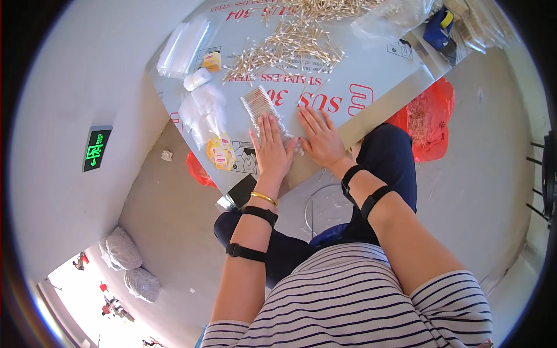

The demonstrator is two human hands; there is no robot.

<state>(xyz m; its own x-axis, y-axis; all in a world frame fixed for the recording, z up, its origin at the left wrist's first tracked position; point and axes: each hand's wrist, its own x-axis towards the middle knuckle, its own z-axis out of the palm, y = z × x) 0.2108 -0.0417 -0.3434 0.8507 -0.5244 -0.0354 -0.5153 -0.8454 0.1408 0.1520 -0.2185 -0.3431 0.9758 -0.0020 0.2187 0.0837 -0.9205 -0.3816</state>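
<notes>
A neat row of cotton swabs [259, 102] lies side by side on the film-covered metal table [360, 75]. My left hand [271, 152] rests flat over the near part of this row, fingers stretched out and hiding some of the swabs. Just right of it, my right hand [321, 141] lies palm down with its fingers extended and slightly apart. The two thumbs come close together at the near end of the row. Beyond the hands spreads a loose heap of cotton swabs [290, 49], pointing every way.
Clear plastic bags [203, 113] lie left of the row, near yellow labels [220, 153] and a small white packet [197, 79]. A blue tape dispenser [438, 28] stands at the far right. Below the table's right edge sits a red plastic bag [429, 122] holding swabs.
</notes>
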